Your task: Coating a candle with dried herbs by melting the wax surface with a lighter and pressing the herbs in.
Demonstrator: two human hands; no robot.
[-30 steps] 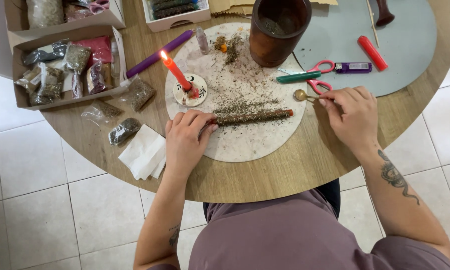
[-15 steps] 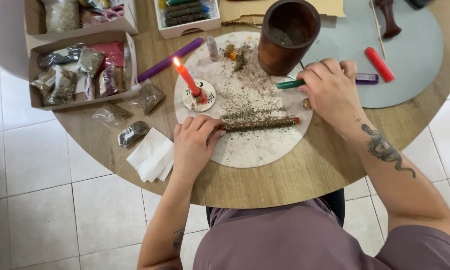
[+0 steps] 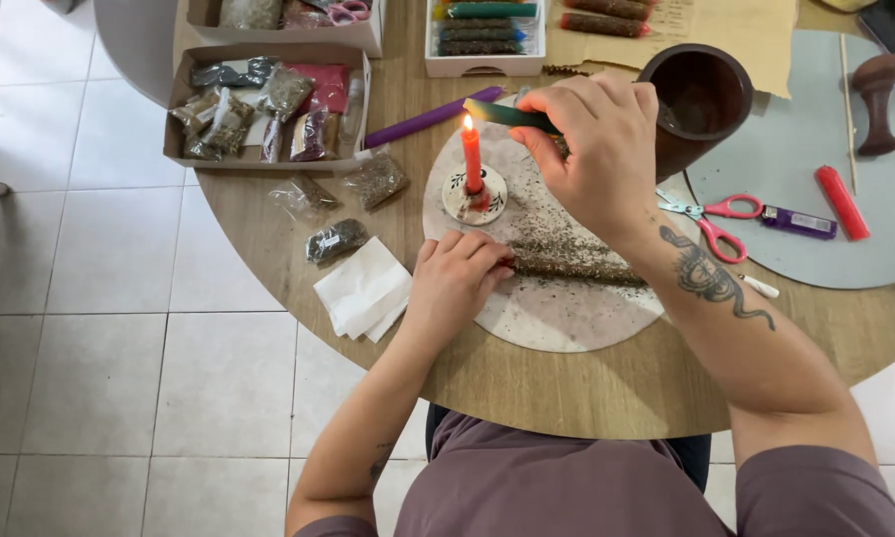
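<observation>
Taking the round stone slab [image 3: 567, 318] as the landmark: far to its upper left, an open cardboard box [image 3: 184, 119] holds small clear packets of dried herbs plus one pink packet. Between box and slab, loose herb packets [image 3: 336, 239] lie on the wooden table [image 3: 587, 388], with a folded white napkin [image 3: 366, 290] just off the slab's left edge. Above the slab, a white box [image 3: 485, 68] contains coloured candles laid side by side. A purple candle [image 3: 432, 115] lies at the slab's upper-left rim.

On the slab's left part, a lit red candle [image 3: 472, 159] stands upright in a small white holder [image 3: 473, 199]. The left hand [image 3: 455, 283] rests on the slab, fingers curled and pinching the left end of a herb-coated candle [image 3: 577, 267] lying across its middle. The right hand [image 3: 592, 149] hovers over the slab's top, fingers closed around a green candle [image 3: 507, 115] whose tip points toward the flame.

At the slab's upper right stands a dark wooden mortar [image 3: 706, 99]; whether anything lies inside it cannot be made out. Right of the slab lie red-handled scissors [image 3: 716, 221], a purple lighter [image 3: 798, 223] and a red stick [image 3: 841, 202].
</observation>
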